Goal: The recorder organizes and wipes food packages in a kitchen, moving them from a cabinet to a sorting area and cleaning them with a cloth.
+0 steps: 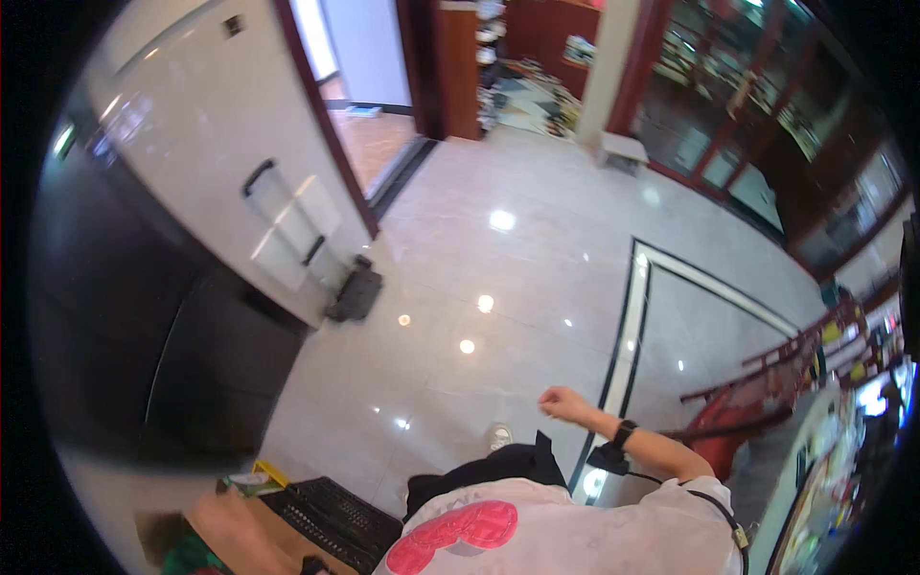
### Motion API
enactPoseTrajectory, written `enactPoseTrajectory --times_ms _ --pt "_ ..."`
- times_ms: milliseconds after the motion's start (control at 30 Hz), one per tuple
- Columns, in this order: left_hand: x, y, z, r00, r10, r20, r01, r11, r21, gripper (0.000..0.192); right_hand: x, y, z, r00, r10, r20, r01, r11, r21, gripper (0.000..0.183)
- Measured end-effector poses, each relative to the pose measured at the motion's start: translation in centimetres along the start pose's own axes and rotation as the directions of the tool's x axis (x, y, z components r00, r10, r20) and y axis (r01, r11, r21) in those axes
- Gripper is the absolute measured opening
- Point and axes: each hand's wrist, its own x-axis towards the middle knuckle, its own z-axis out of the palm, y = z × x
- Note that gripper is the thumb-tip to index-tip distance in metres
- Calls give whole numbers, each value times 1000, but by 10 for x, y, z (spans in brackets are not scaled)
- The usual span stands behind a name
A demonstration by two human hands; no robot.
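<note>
My right hand point(564, 405) hangs over the glossy tiled floor point(460, 287), its fingers loosely curled with nothing seen in them. On that wrist is a black strap with a small black device point(609, 456), from which a cable runs up the arm. At the lower left, my left hand point(215, 507) is blurred. It is nearest to a black perforated plastic crate point(334, 517) and a green-and-white package point(248, 483) with a yellow-edged item point(271, 474). Whether it touches anything is unclear. One light shoe point(500, 437) shows below my dark trousers.
A folding luggage cart point(356, 291) leans on the left wall beside a large dark cabinet point(223, 374). Ahead are an open doorway point(374, 144), a small stool point(624, 149) and wood-framed glass doors point(726, 108). Reddish wooden furniture point(740, 424) and a cluttered table point(812, 474) stand right.
</note>
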Motion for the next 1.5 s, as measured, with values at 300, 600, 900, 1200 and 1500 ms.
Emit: enactPoseTrajectory --times_ms 300,600,900,1200,1500 --pt "-28 392 -2 32 997 66 -658 71 -750 46 -81 -104 -200 939 -132 -318 289 806 517 18" --pt "18 596 55 -157 985 74 -829 -91 -552 38 -79 -309 -405 -161 -942 294 809 44 586 20" --pt "33 793 1 -654 745 127 -427 -226 -875 19 -22 -294 -555 -31 -989 -145 854 -101 511 22" --pt "-21 1017 -42 -914 342 216 -262 -95 -960 29 -9 -152 -703 109 -993 48 986 114 119 20" --pt "-120 1204 -132 -858 406 313 -359 -40 -932 33 24 -29 -911 468 -697 -543 -4 613 -790 37"
